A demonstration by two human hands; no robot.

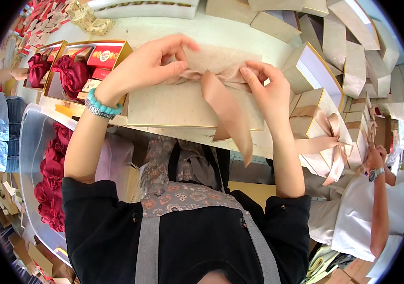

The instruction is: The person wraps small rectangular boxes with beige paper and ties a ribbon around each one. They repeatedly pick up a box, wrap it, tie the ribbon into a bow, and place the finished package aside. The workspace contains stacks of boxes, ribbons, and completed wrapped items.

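A cream gift box [173, 106] with gold edging lies on the table in front of me. Around it runs a rose-gold satin ribbon [226, 110], knotted near the middle, with a broad tail hanging over the box's near edge. My left hand [166, 58] is at the ribbon left of the knot, thumb on or just over it and the other fingers raised and apart; whether it grips is unclear. Right of the knot, my right hand [264, 78] pinches a loop of the ribbon between thumb and fingertips.
Open gift boxes [125, 53] holding dark red satin pouches [72, 76] stand at left, above a clear plastic bin [28, 149] of red fabric pieces. Bow-tied boxes [315, 120] and stacked empty boxes [358, 71] crowd the right. Co-workers' hands [374, 158] show at both sides.
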